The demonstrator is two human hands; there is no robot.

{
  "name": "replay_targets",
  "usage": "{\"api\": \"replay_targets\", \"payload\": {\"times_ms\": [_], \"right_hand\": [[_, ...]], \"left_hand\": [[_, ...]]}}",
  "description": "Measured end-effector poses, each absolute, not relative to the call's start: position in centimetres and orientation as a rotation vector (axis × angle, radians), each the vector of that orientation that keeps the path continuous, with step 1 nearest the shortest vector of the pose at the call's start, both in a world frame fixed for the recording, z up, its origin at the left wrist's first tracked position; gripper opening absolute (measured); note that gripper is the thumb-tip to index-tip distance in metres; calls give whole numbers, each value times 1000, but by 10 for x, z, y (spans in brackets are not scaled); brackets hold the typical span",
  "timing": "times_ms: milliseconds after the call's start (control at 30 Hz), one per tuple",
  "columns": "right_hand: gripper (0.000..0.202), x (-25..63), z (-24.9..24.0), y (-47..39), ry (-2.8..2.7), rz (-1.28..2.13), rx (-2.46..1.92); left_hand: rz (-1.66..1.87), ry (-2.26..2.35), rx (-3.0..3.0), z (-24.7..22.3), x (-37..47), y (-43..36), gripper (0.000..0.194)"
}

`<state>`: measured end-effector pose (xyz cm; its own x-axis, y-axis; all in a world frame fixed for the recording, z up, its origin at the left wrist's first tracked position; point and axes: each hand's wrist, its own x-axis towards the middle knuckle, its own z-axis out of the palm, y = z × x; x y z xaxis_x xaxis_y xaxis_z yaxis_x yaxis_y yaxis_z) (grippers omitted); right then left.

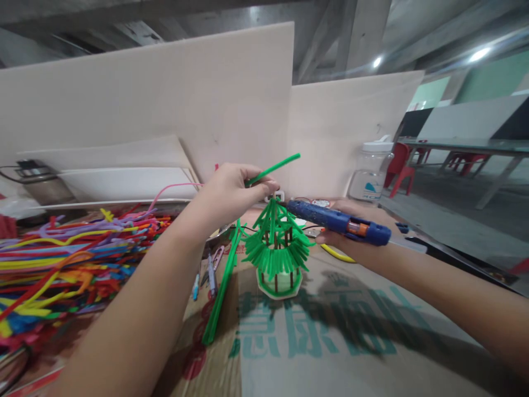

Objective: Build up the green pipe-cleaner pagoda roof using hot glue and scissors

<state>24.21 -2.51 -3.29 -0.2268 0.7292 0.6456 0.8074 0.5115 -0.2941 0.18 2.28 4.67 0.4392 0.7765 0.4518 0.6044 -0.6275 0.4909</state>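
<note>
A small model pavilion (278,253) with a tiered roof of green pipe cleaners and thin brown posts stands upright on the printed cardboard. Just above its peak, my left hand (239,184) is closed with a green pipe cleaner (279,167) sticking out to the right. My right hand (336,231) is wrapped round a blue hot glue gun (330,218), partly hidden behind it. The gun's nozzle points left at the roof's peak; whether it touches is too small to tell. A clear glue stick (409,245) juts from its back end.
Many coloured pipe cleaners (82,259) are heaped on the left. Long green pipe cleaners (223,298), pens (212,275) and scissors (217,258) lie left of the pavilion. A clear plastic jug (371,171) stands at the back right, before upright white boards (165,105).
</note>
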Motion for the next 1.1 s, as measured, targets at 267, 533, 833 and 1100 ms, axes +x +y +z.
{"api": "replay_targets", "payload": {"times_ms": [267,533,833,1100], "right_hand": [[20,242,-35,-25,-1987,-74,-1214],[28,243,-37,-23,-1981,-83,-1249],[21,238,-27,-34,-2031,-74,-1282],[20,239,-31,-30,-1992,-96,-1238]], "left_hand": [[996,1105,2504,50,3,18,29],[1019,1070,2554,48,1,23,30],[995,1083,2577,48,0,23,32],[1000,1040,2567,48,-1,24,30]]}}
